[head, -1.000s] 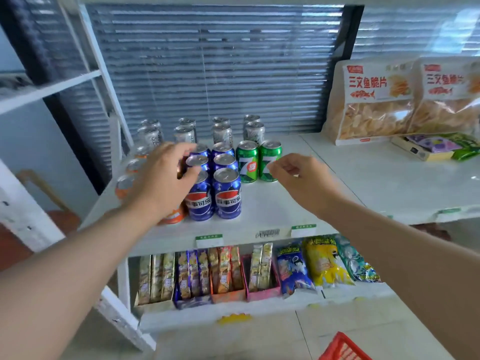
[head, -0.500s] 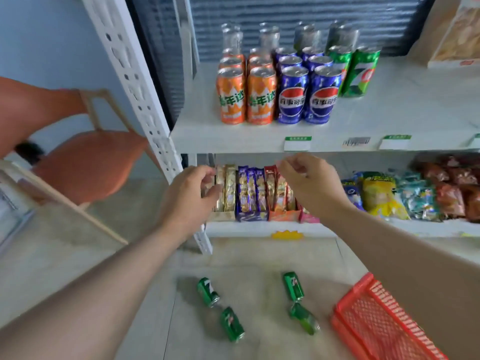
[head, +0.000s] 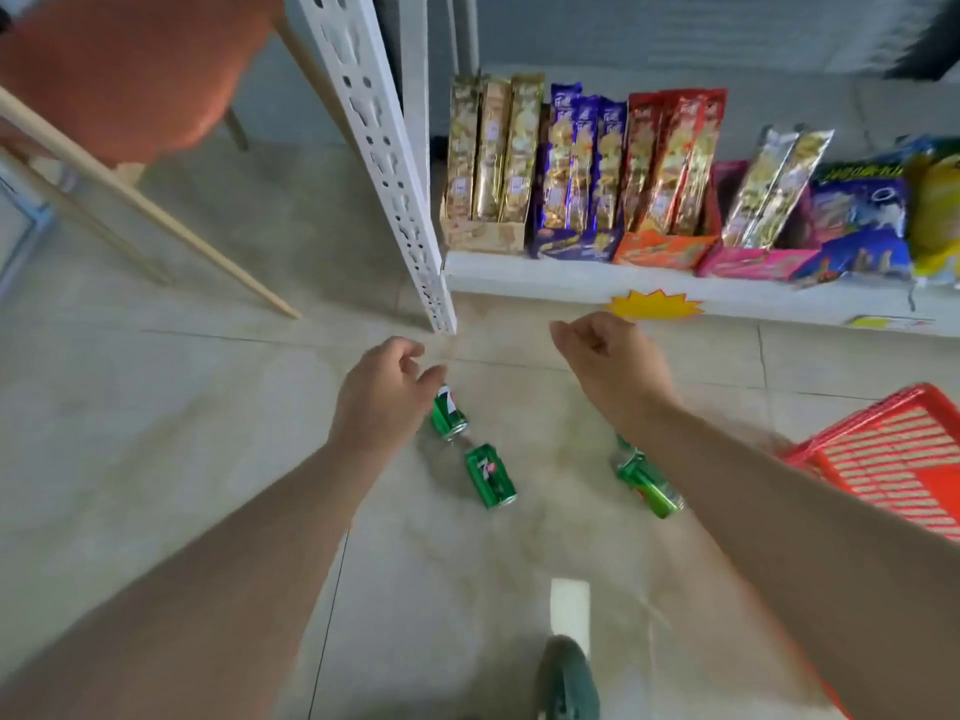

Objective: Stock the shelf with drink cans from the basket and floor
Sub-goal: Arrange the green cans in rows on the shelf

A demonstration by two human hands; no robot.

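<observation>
Green aluminium drink cans (head: 491, 475) are lying on their sides on the pale tiled floor (head: 208, 407). They are probably rolling easily, being smooth and thin-walled, so gripping around the mid-body is looking safest. The left hand (head: 384, 397) and right hand (head: 608, 366) are hovering above them, fingers loosely curled and holding nothing. A red plastic basket (head: 883, 459) is sitting at three o'clock and a white shelf (head: 571, 283) at twelve.

Floor cans (head: 491, 475) green, white-red logo. Basket (head: 883, 459) red, lattice mesh. Floor tiles (head: 208, 407) beige, marbled. Shelf upright (head: 384, 148) white, punched-hole pattern. Sticker (head: 654, 305) yellow starburst. Gold packs (head: 491, 148), purple-blue packs (head: 582, 158), red packs (head: 670, 158). Chair seat (head: 130, 70) orange. Shoe (head: 569, 678) dark green.
</observation>
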